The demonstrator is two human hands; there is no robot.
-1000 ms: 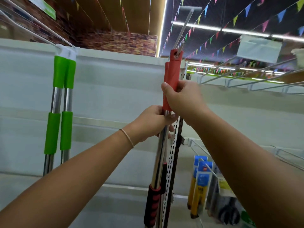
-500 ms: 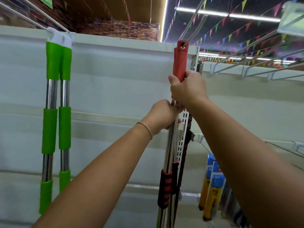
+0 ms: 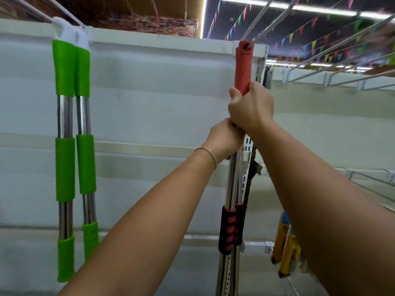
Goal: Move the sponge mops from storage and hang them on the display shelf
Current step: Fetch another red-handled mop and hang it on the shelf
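no legible text, yellow-and-blue packages (image 3: 285,251) at lower right too blurred to read

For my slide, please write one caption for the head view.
Both hands, right hand above left hand, grip red-handled mops threaded on a display hook.

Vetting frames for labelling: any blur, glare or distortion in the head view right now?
Head view: wide-angle bowing on the white shelf panel; motion blur at the right edge smears the wire hooks and yellow packages; ceiling light strip blown out; specular streaks on the chrome mop poles; hands and red mop handle acceptably sharp.
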